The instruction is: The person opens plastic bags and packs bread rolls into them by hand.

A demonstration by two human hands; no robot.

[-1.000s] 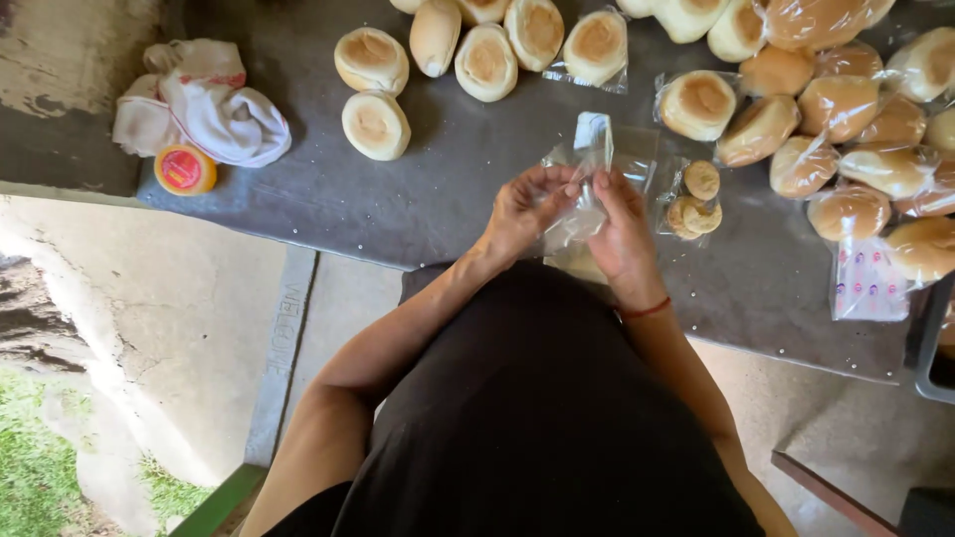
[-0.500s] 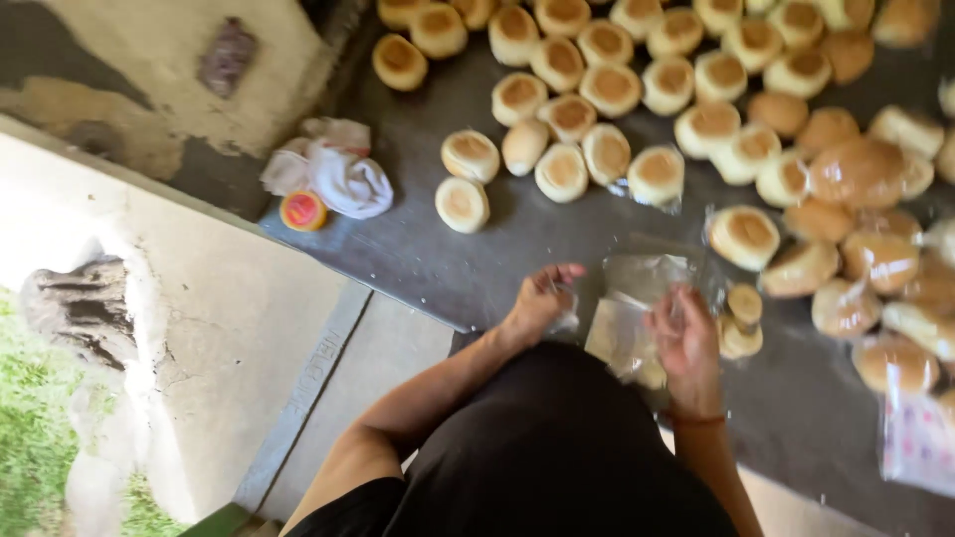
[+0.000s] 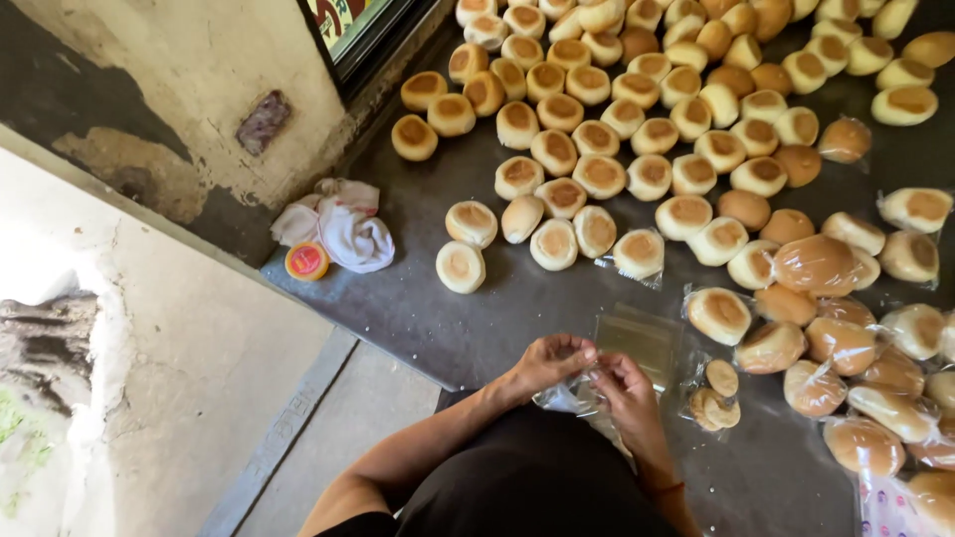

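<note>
Head view looks down on a dark metal table (image 3: 477, 318) crowded with round golden buns (image 3: 597, 174); near its front edge the left hand (image 3: 549, 360) and right hand (image 3: 629, 396) meet, both pinched shut on a clear plastic bag (image 3: 575, 398), thin, crinkled and glossy, held between the fingers just above the table; whether it holds anything cannot be told; a stack of flat clear bags (image 3: 637, 338) lies just beyond; sealed bags at right each hold one bun (image 3: 718, 314); a small pack (image 3: 712, 398) holds little biscuits; a white cloth (image 3: 338, 227) and an orange-lidded tub (image 3: 306, 261) sit far left.
</note>
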